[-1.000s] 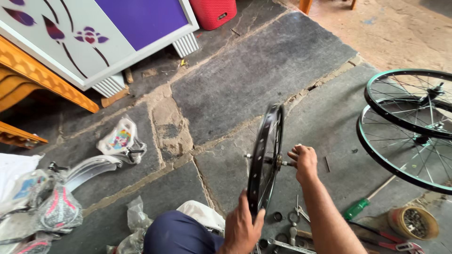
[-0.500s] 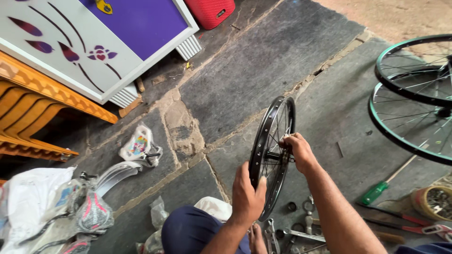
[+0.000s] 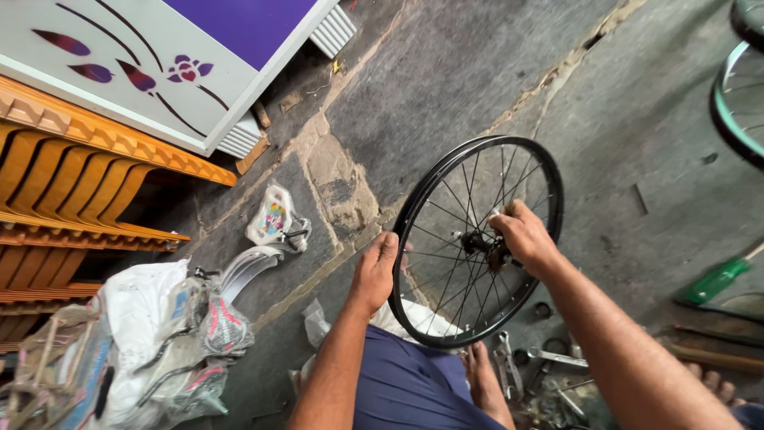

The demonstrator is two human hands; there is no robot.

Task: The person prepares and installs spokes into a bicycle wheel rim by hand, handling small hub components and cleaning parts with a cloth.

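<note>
A black spoked bicycle wheel (image 3: pixel 446 171) stands upright on the stone floor, its lower rim resting near my knee. My left hand (image 3: pixel 376 271) grips the rim on its left side. My right hand (image 3: pixel 523 236) is closed around the hub and axle (image 3: pixel 476 243) at the wheel's centre. My bare foot (image 3: pixel 480 370) rests just below the rim.
Spanners and small metal parts (image 3: pixel 541 358) lie by my foot. A green-handled screwdriver (image 3: pixel 714 280) lies at the right, with another wheel (image 3: pixel 736 103) beyond. Plastic-wrapped bicycle parts (image 3: pixel 199 318) lie at the left. A white and purple cabinet (image 3: pixel 167 64) and orange wooden furniture (image 3: pixel 72 191) stand upper left.
The wheel has turned from edge-on to showing its spokes more broadly. My left hand has moved up the rim. The view has shifted closer and leftward.
</note>
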